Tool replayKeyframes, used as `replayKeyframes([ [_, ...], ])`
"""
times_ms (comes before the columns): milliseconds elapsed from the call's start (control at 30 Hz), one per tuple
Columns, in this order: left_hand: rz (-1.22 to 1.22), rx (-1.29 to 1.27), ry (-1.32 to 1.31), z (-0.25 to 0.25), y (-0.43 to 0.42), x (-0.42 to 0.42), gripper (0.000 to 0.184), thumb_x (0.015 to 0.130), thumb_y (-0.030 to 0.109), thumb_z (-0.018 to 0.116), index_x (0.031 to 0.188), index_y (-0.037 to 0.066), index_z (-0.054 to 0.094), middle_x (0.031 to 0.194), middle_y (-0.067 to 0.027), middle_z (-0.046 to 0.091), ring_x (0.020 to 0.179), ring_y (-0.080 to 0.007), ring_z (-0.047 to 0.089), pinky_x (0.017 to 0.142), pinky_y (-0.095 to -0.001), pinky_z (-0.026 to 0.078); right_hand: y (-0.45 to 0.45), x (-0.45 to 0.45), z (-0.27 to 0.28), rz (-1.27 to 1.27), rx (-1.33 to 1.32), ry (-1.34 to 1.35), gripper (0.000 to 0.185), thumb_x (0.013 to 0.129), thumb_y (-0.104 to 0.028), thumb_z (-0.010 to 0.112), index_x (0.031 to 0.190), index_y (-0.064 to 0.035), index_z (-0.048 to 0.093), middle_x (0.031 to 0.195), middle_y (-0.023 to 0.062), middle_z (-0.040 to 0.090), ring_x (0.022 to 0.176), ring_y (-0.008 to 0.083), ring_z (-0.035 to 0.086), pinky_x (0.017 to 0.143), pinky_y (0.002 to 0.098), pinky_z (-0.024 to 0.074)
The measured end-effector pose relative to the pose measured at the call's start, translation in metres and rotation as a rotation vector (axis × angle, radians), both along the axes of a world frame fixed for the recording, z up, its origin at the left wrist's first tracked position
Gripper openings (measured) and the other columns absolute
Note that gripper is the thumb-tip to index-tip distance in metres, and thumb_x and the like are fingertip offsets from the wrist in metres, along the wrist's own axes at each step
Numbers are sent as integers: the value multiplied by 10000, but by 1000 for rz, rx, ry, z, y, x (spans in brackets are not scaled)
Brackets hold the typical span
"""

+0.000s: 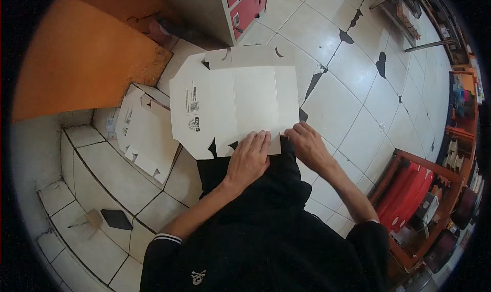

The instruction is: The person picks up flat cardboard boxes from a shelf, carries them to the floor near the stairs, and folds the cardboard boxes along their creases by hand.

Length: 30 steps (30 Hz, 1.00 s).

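An unfolded white cardboard box blank (250,95), with crease lines, cut slots and small black print, lies across my lap. My left hand (250,153) is closed at its near edge, fingers together on top of the card and thumb low at the side. At the near right corner, my right hand (308,144) pinches the edge of the card between thumb and bent fingers. Part of the corner is hidden behind those fingers.
More flat box blanks (148,133) lie on the tiled floor to the left, with a dark flat object (116,219) closer to me. A cabinet with red drawers (245,10) stands ahead. On the right is a wooden shelf holding a red case (406,197).
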<state>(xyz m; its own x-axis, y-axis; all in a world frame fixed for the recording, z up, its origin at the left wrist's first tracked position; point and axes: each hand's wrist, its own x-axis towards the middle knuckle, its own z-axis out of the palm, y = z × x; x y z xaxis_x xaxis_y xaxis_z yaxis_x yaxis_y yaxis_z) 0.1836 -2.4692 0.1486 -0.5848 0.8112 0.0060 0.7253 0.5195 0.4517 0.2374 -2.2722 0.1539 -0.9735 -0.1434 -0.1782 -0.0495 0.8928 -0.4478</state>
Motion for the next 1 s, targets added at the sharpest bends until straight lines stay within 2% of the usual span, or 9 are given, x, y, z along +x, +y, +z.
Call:
replayKeyframes([
  [167, -68, -185, 298, -11, 4, 1, 525, 725, 52, 639, 1217, -29, 474, 1156, -125, 516, 1076, -268, 517, 889, -331, 493, 9, -20, 6, 95, -23, -58, 145, 734, 12, 572, 876, 2, 594, 845, 126, 573, 869, 289, 564, 756, 379, 485],
  [233, -106, -181, 474, -16, 1, -3, 362, 764, 69, 608, 1109, -20, 549, 1077, -93, 530, 1031, -208, 529, 893, -276, 468, 4, -23, 14, 117, -25, -11, 150, 741, 52, 563, 873, 10, 618, 823, 133, 585, 837, 291, 574, 726, 371, 492],
  [300, -101, -156, 515, -21, -3, -3, 343, 757, 61, 610, 1083, -33, 562, 1044, -98, 545, 995, -200, 547, 877, -265, 478, -5, -17, 19, 110, 73, 71, 130, 742, 41, 573, 856, 2, 623, 810, 125, 593, 845, 285, 581, 731, 374, 494],
  [467, -166, -198, 569, -12, -6, -7, 303, 743, 33, 611, 1029, -66, 587, 975, -112, 583, 907, -181, 588, 843, -238, 499, -6, -16, 12, 32, 18, 43, 97, 725, 12, 603, 820, -4, 612, 807, 120, 587, 854, 282, 576, 750, 377, 496],
  [667, -261, -221, 257, 8, -2, -30, 316, 704, -14, 631, 1008, -85, 581, 968, -138, 581, 893, -206, 608, 798, -256, 523, 8, -27, 12, 69, -48, -31, 76, 761, 28, 607, 822, 3, 646, 788, 121, 614, 826, 284, 590, 726, 380, 502],
  [733, -222, -193, -207, 10, 1, -41, 307, 736, -84, 545, 1043, -84, 548, 932, -190, 534, 966, -333, 571, 809, -370, 522, 13, -31, 12, 82, -72, -47, 65, 770, 27, 606, 811, 4, 650, 781, 123, 620, 822, 288, 594, 719, 390, 503],
  [833, -269, -162, -407, 5, 5, -65, 309, 715, -52, 563, 1023, -46, 577, 956, -215, 545, 945, -364, 571, 773, -413, 512, 21, -40, 11, 96, -134, -114, 54, 773, 31, 610, 783, 4, 655, 768, 135, 631, 802, 301, 600, 706, 405, 503],
  [900, -311, -184, -405, 0, 7, -80, 290, 704, -29, 575, 993, -33, 603, 936, -217, 568, 917, -362, 586, 764, -420, 508, 25, -49, 11, 123, -200, -227, 84, 772, -89, 636, 768, -5, 642, 756, 189, 618, 808, 351, 611, 726, 441, 491],
  [1000, -367, -193, -470, -4, 16, -108, 233, 688, 25, 611, 910, -35, 651, 836, -212, 642, 775, -328, 639, 709, -403, 513, 30, -64, 4, 159, -293, -362, 116, 777, -90, 630, 726, 13, 643, 708, 204, 622, 745, 377, 620, 697, 444, 491],
])
